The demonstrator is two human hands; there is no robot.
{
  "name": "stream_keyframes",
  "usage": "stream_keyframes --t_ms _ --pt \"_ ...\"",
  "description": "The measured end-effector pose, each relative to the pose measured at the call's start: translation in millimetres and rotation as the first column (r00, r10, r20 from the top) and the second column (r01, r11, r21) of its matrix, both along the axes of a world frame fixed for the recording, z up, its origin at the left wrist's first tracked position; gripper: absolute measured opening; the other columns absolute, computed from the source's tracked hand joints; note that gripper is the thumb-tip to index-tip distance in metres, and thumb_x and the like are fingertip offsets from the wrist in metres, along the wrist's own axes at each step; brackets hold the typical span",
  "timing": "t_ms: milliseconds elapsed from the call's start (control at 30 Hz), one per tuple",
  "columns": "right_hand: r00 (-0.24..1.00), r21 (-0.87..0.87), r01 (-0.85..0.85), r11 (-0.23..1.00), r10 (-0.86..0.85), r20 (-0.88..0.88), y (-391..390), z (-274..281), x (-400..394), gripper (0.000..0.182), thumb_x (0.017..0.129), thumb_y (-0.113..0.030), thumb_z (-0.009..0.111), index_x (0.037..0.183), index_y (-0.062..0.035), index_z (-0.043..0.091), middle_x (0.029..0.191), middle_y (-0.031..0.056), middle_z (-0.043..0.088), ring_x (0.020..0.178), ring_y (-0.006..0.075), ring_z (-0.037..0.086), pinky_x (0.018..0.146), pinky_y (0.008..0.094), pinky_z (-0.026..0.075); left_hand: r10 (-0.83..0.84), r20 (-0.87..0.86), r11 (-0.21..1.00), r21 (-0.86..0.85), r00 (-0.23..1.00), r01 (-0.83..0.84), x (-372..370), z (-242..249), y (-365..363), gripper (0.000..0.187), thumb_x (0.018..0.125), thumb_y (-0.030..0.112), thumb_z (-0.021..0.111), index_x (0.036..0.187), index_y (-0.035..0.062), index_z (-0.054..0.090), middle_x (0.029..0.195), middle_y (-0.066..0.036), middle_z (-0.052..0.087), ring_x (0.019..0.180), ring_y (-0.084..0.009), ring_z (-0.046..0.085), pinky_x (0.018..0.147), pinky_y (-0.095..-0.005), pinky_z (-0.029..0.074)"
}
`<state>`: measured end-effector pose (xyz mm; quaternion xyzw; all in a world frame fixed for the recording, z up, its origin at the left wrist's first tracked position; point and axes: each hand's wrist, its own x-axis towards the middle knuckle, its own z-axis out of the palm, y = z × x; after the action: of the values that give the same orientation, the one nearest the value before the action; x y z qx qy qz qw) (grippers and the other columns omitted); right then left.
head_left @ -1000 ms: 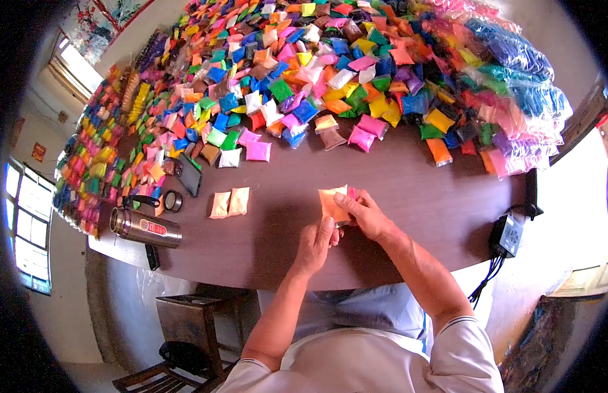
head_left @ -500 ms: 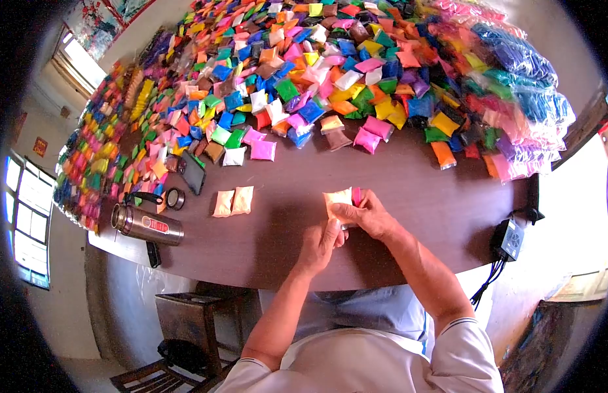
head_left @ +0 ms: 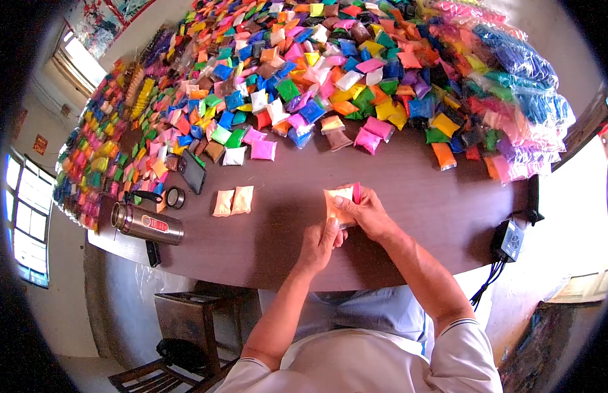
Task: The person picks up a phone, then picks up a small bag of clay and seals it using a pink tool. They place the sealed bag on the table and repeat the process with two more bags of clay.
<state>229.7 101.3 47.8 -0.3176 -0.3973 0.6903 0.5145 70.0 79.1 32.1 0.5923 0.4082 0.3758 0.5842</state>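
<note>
A small peach-coloured packet [head_left: 334, 200] is held above the table between both hands. My right hand [head_left: 370, 215] pinches it from the right, its thumb lying across the packet's face. A bright pink strip [head_left: 357, 191], whose kind I cannot make out, shows by the fingers of that hand. From below, my left hand [head_left: 318, 247] is closed on the packet's lower edge, thumb up; its other fingers are partly hidden. To the left, two more peach packets [head_left: 233, 201] lie side by side on the table [head_left: 284, 177].
A large heap of coloured packets [head_left: 304, 78] covers the table's far side, with clear bags of packets [head_left: 523, 98] at right. At left are a steel flask [head_left: 147, 224], its lid [head_left: 175, 198] and a dark phone-like slab [head_left: 193, 173]. A grey box with cables [head_left: 508, 240] sits at the right edge.
My right thumb has shifted slightly up across the packet, so more of its lower face shows. Both hands otherwise stay in nearly the same place.
</note>
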Motion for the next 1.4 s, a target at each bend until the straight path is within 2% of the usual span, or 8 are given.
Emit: stream_keyframes --t_ms 267,533,867,1000,1167,1267,1367,1400 --pt "0.999 0.04 0.015 0.999 -0.017 0.048 4 -18 4 0.023 0.092 -0.023 0.061 0.089 -0.0001 0.06 0.073 0.0026 0.062 0.061 0.0091 0.057 0.053 0.024 0.047 -0.037 -0.102 0.996 0.076 0.994 0.045 3 3 -3 0.051 0.1 0.042 0.04 0.068 0.0046 0.054 0.067 -0.004 0.056 0.066 -0.0126 0.055 0.061 -0.0273 0.045" --pt "0.989 -0.031 -0.034 0.999 0.039 0.144 -1 3 4 0.024 0.092 -0.024 0.061 0.09 0.0002 0.063 0.072 0.0011 0.061 0.063 0.008 0.057 0.055 0.0232 0.046 0.017 0.016 1.0 0.005 1.0 -0.017 -1 -1 0 0.056 0.098 0.048 0.039 0.065 0.0061 0.055 0.063 -0.004 0.056 0.061 -0.0104 0.052 0.058 -0.0252 0.041" --pt "0.992 0.001 -0.039 0.999 0.038 0.116 -2 3 10 0.021 0.089 -0.022 0.065 0.082 -0.002 0.064 0.071 -0.0001 0.061 0.062 0.007 0.056 0.055 0.0221 0.045 -0.021 -0.055 0.999 0.044 0.998 0.024 0 1 -2 0.055 0.098 0.049 0.039 0.066 0.0064 0.055 0.065 -0.004 0.056 0.065 -0.0111 0.053 0.059 -0.0254 0.041" --pt "0.98 -0.002 -0.021 1.0 0.021 0.197 -4 15 6 0.02 0.09 -0.02 0.063 0.083 -0.0007 0.063 0.069 0.0035 0.062 0.06 0.0103 0.059 0.053 0.0233 0.046 0.005 0.008 1.0 -0.019 1.0 -0.005 -3 -1 0 0.051 0.1 0.041 0.04 0.068 0.0038 0.053 0.065 -0.004 0.055 0.064 -0.012 0.053 0.059 -0.0278 0.043" --pt "0.987 0.054 -0.151 0.987 0.148 0.054 -1 -1 8 0.017 0.09 -0.015 0.061 0.081 -0.0005 0.064 0.07 0.0037 0.064 0.058 0.0116 0.059 0.052 0.0257 0.047 -0.008 -0.041 0.999 0.035 0.999 0.01 3 2 -3 0.05 0.1 0.04 0.04 0.069 0.0033 0.053 0.065 -0.004 0.055 0.062 -0.0127 0.053 0.058 -0.0284 0.043" --pt "0.972 0.031 0.11 0.993 -0.114 0.204 2 -21 3 0.015 0.09 -0.016 0.062 0.083 -0.0029 0.064 0.074 0.0027 0.065 0.058 0.0089 0.057 0.051 0.025 0.045 -0.001 -0.087 0.997 0.082 0.996 0.008 2 0 -2 0.045 0.1 0.035 0.042 0.073 0.0014 0.055 0.065 -0.004 0.054 0.06 -0.0129 0.052 0.058 -0.0288 0.043" --pt "0.949 -0.035 0.231 0.972 -0.217 0.229 3 -6 0 0.016 0.09 -0.019 0.064 0.084 -0.0042 0.065 0.073 0.0004 0.064 0.062 0.0068 0.056 0.053 0.0232 0.044 -0.002 -0.018 0.999 0.053 1.0 0.003 -1 -6 -1 0.044 0.1 0.033 0.042 0.073 0.0016 0.055 0.064 -0.004 0.054 0.06 -0.0128 0.052 0.058 -0.0289 0.043" --pt "0.941 -0.055 0.218 0.974 -0.195 0.277 4 -7 2 0.019 0.09 -0.02 0.064 0.094 -0.0018 0.062 0.079 0.0009 0.064 0.07 0.0069 0.057 0.059 0.0232 0.046 0.007 -0.06 0.995 0.099 0.998 -0.002 -1 -4 -1 0.041 0.098 0.033 0.044 0.072 0.0036 0.056 0.066 -0.003 0.056 0.06 -0.0122 0.051 0.057 -0.029 0.043"
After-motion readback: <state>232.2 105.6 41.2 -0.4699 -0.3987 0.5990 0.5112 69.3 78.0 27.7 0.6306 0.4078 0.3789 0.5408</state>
